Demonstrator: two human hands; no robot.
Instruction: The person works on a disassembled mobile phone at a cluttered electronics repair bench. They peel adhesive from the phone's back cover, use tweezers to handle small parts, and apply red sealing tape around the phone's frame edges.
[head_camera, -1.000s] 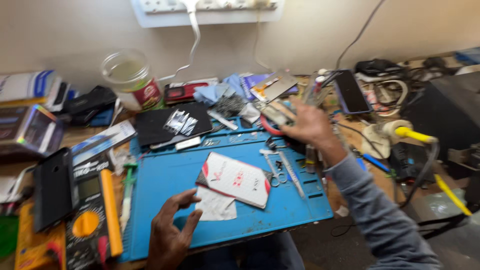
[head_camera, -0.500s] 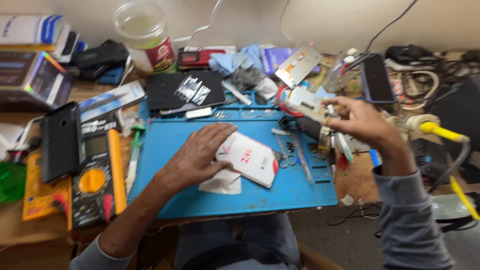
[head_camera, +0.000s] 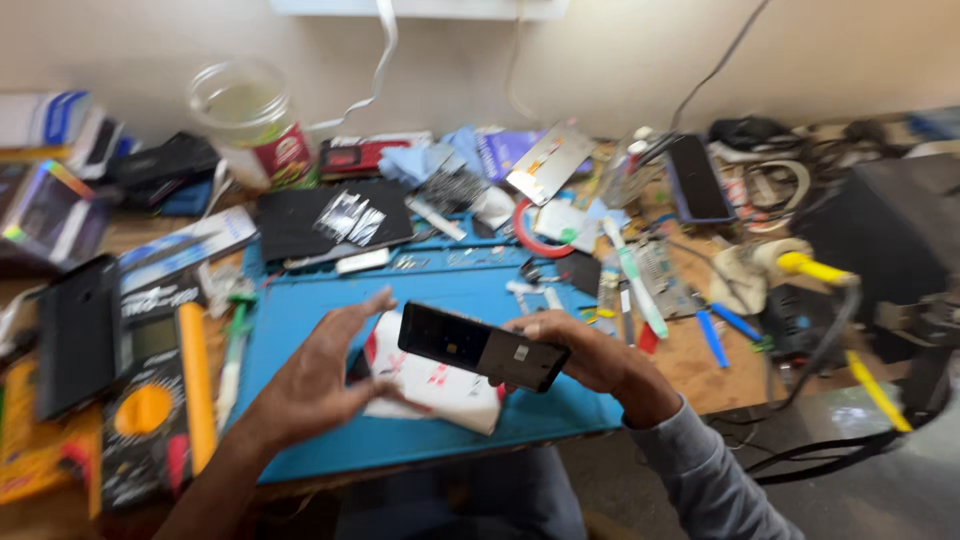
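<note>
My right hand (head_camera: 585, 352) grips a black phone (head_camera: 480, 346) by its right end and holds it flat above the blue work mat (head_camera: 330, 440). Just left of the phone, my left hand (head_camera: 325, 375) has its fingers spread, with the fingertips close to the phone's left end; whether they touch it is unclear. Under both hands lies a white packet with red print (head_camera: 440, 392) on the mat.
A yellow-and-black multimeter (head_camera: 150, 400) and a dark phone (head_camera: 78, 335) lie left of the mat. A glass jar (head_camera: 250, 120), a black tray (head_camera: 330, 222), tools, cables and a yellow-handled soldering iron (head_camera: 815, 270) crowd the back and right.
My right hand came back from the cluttered right side holding the black phone and now holds it over the mat. My left hand lifted off the white packet toward the phone.
</note>
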